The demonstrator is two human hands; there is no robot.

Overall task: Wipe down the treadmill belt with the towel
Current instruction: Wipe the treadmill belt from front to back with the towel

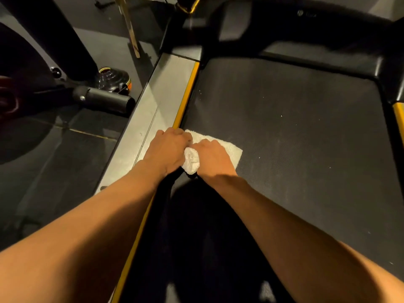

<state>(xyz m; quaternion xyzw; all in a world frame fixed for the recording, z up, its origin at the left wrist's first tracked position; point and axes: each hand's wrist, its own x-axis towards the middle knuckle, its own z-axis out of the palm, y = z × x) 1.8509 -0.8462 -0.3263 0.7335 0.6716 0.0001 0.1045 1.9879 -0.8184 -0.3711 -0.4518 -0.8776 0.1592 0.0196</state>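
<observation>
- Two hands meet on a white towel (230, 149) at the left margin of the treadmill belt (295, 127).
- Towel: lies on the belt just beside the yellow strip (187, 92) that borders the grey side rail (157, 101). Its flat visible part runs crosswise, from the strip toward the belt's middle, and a bunched fold rises between the hands and points back toward the person. The full length is hidden, so the long axis cannot be told for certain.
- Left hand (168, 149): knuckles up, fingers curled down onto the towel's end nearest the strip.
- Right hand (213, 158): just beside the left, fingers curled over the towel, gripping it against the belt.
- Pale specks dot the belt beyond the towel.
</observation>
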